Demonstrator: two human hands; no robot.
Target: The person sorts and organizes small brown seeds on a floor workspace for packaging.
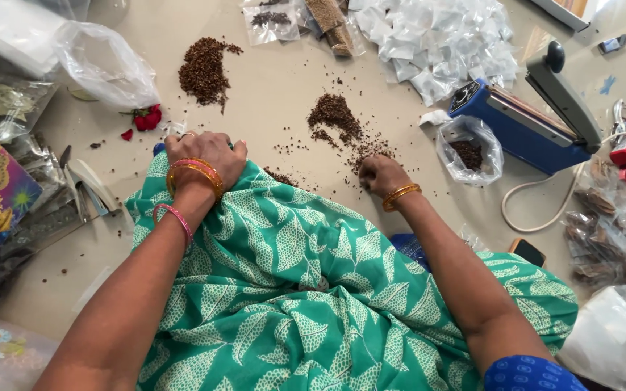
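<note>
My left hand [208, 156] rests palm-down on the edge of green leaf-patterned cloth [306, 289] that covers my lap, fingers curled over it; gold and pink bangles circle the wrist. My right hand [380, 175] is closed in a loose fist on the beige floor, right beside scattered brown seeds [371, 148]. A small heap of the same seeds [335, 112] lies just beyond it. A larger seed pile [204, 69] sits further back to the left. What the right fist holds is hidden.
A blue heat sealer [527, 119] stands at the right, a small plastic bag of seeds [470, 150] in front of it. A heap of empty clear pouches [440, 43] lies at the back. Red petals [146, 118], plastic bags [106, 65] and packets crowd the left.
</note>
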